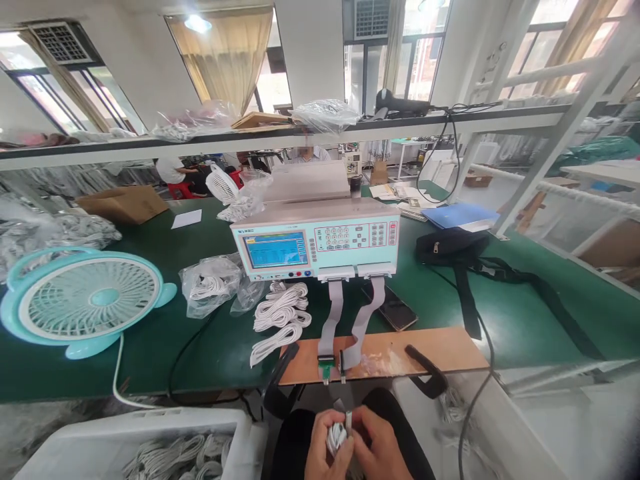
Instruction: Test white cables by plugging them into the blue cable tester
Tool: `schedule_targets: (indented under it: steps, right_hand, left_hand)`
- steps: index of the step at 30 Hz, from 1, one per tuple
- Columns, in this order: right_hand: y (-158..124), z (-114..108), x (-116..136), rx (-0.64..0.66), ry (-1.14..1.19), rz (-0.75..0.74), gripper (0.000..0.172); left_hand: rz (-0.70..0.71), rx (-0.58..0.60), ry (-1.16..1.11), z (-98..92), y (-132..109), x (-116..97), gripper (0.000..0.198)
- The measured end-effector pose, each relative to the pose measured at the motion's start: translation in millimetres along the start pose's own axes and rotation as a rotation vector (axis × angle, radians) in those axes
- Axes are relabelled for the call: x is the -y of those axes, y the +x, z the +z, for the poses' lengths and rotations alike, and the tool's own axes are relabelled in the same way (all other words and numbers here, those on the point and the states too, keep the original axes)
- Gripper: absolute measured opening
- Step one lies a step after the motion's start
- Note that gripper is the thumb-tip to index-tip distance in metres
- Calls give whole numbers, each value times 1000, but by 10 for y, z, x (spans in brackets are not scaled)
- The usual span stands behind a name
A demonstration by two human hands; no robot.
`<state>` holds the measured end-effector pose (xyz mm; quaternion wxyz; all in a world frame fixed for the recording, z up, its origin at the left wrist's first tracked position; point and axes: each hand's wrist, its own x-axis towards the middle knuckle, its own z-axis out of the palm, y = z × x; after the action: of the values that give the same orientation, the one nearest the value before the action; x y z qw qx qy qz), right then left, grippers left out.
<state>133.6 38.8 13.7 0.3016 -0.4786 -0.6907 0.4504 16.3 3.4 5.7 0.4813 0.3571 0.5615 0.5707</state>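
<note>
Low at the frame's bottom, over my lap, my left hand [324, 447] and my right hand [380, 445] together hold a coiled white cable [338, 435], one plug end sticking up between the fingers. Just above them a brown board [430, 350] on the green table's [500, 313] front edge carries two small connector fixtures [333, 369]. Grey ribbon cables [335, 313] run from these up to a pale blue tester [320, 245] with a lit screen and keypad. Several coiled white cables [280, 317] lie left of the ribbons.
A turquoise desk fan [83, 300] stands at the left. A white bin [150, 447] of cables sits at bottom left. Bagged cables [210, 285], a phone [393, 307], a black bag [453, 245] with its strap, a blue folder [457, 215] and a cardboard box [123, 202] lie on the table. People sit behind.
</note>
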Motion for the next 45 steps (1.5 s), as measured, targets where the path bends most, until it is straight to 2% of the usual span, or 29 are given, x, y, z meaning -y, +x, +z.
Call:
schedule_targets:
  steps: [3,6,8,10,13,16,18,20,24,27,34,37,42,45]
  right_hand:
    - [125,37,16,-54,109,72,31]
    - [220,58,71,-77,105,48,36]
    - [265,64,105,-91,118,49,36]
    - [299,64,119,-107,129,60,35]
    - [332,44,94,-118,135,75,36]
    - [347,-1,57,-116,129,68,35]
    - [351,-28,53,-111,109,62,34]
    - [357,-41,73,-96,102,62,34]
    - [365,-18,131,-88,150,64,38]
    - [355,14,127,-102,204,91,40]
    - [344,43,30,-96,323,120,39]
    - [364,35,105,-93,420,178,42]
    - [412,47,313,-86,682,370,49]
    - [436,73,366,-127,819,424,46]
  left_hand:
    - [196,-52,277,-69,131,-87,23]
    - [154,-1,357,-148,278,-119,14]
    - [27,103,227,-185,362,-114,16]
    - [-166,202,-52,-201,416,-109,24]
    - [-469,254,-498,-212,428,-126,35]
    - [-559,316,-700,-243,393,-148,33]
    - [-537,360,-736,-264,376,-143,35]
    - [-504,348,-703,-267,379,-123,35]
    - [-439,186,-546,-217,421,-102,40]
    - [-402,144,-458,-177,445,-139,41]
    - [-390,164,-390,-164,459,-143,41]
    - [-348,191,-292,-181,479,-95,44]
    - [-219,321,-83,-239,539,-91,45]
    - [-117,301,9,-243,562,-111,44]
